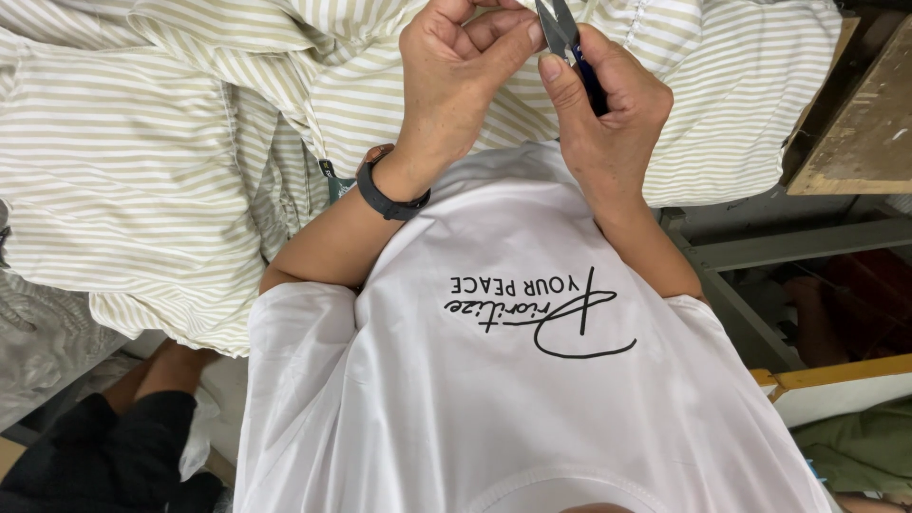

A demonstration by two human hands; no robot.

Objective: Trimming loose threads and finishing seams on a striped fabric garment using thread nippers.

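Your white printed shirt (532,380) fills the near view. Beyond it, your left hand (456,76), a dark watch (385,190) on its wrist, pinches the striped cloth (142,161) between closed fingers. Touching it, your right hand (603,114) is wrapped tight around small blue-handled thread snips (570,43), blades pointing up over the cloth.

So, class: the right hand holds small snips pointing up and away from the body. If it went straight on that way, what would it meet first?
Most likely the striped fabric just beyond the snips in the right hand, though the blade tips leave the frame and depth is unclear.
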